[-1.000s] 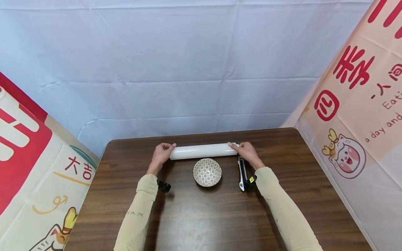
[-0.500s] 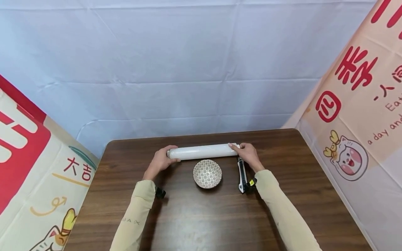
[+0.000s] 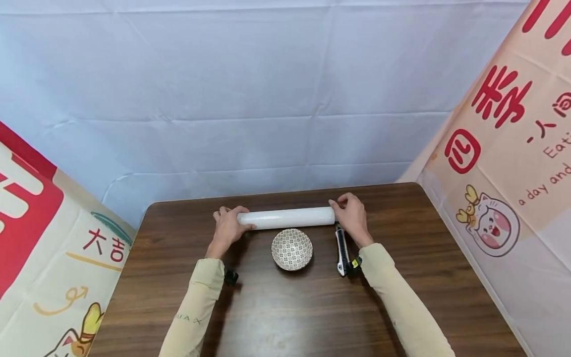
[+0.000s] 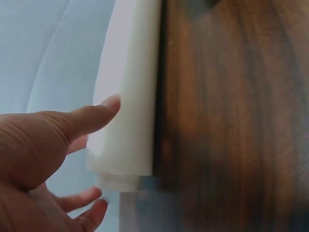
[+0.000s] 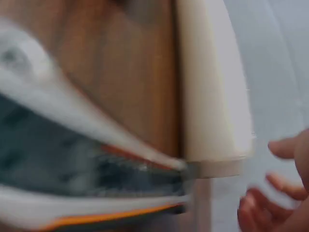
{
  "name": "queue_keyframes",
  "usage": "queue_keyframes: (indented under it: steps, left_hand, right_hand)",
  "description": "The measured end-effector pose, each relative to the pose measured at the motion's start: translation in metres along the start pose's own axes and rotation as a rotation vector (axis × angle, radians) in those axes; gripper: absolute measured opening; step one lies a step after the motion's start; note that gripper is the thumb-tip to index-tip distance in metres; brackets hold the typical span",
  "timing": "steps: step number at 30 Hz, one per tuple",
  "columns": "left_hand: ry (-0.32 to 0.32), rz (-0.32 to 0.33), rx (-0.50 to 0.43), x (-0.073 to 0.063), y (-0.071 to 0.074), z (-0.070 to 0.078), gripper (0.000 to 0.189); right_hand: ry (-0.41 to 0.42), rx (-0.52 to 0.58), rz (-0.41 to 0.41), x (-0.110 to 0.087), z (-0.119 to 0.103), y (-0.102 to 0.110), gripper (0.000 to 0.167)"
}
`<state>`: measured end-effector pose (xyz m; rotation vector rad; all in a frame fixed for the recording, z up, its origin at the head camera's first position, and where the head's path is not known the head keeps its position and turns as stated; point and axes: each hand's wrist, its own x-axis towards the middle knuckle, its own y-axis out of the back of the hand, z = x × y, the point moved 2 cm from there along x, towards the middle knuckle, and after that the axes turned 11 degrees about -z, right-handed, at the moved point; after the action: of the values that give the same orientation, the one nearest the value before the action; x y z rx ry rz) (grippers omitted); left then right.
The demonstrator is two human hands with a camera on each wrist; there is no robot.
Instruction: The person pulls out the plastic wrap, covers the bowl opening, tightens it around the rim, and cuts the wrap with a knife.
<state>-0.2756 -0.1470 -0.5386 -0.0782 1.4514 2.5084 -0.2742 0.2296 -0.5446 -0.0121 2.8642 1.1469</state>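
A white roll of cling film [image 3: 285, 218] lies crosswise near the table's back edge. My left hand [image 3: 226, 227] pinches its left end: in the left wrist view the thumb [image 4: 99, 116] lies on the film and a finger reaches behind, while other fingers spread past the end. At the other end, my right hand [image 3: 352, 215] is off the roll, its fingers [image 5: 285, 186] loosely bent and apart from it in the right wrist view. A patterned bowl [image 3: 292, 249] sits in front of the roll. Beside my right wrist lies a utility knife [image 3: 342, 250], blurred in the right wrist view.
The brown wooden table [image 3: 276, 317] has a pale cloth backdrop [image 3: 250, 99] behind it. Printed cloths [image 3: 490, 198] hang at both sides. A dark camera sits on each wrist.
My right hand has let go of the roll's right end. My left hand has shifted from the tip of the left end to a hold around it. Bowl and knife stay put.
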Motion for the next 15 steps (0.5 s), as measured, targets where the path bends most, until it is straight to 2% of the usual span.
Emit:
queue_keyframes:
  steps: [2, 4, 7, 10, 15]
  left_hand:
    - [0.001, -0.013, -0.001, 0.000, 0.004, 0.000, 0.050]
    - [-0.004, -0.032, -0.001, 0.001, 0.007, -0.001, 0.046]
    - [-0.003, -0.053, -0.016, 0.001, 0.010, -0.004, 0.041]
    - [-0.014, -0.057, -0.036, -0.001, 0.009, -0.005, 0.037]
    - [-0.011, -0.056, -0.039, -0.005, 0.005, -0.008, 0.043]
  right_hand:
    - [0.114, -0.042, -0.032, 0.001, -0.006, 0.004, 0.040]
    - [0.214, -0.107, -0.127, 0.003, -0.010, 0.006, 0.041]
    - [0.317, -0.226, -0.232, 0.003, -0.010, 0.006, 0.043]
    - [0.372, -0.289, -0.255, 0.002, -0.007, 0.005, 0.042]
    - [0.376, -0.244, -0.266, 0.003, 0.000, 0.009, 0.033]
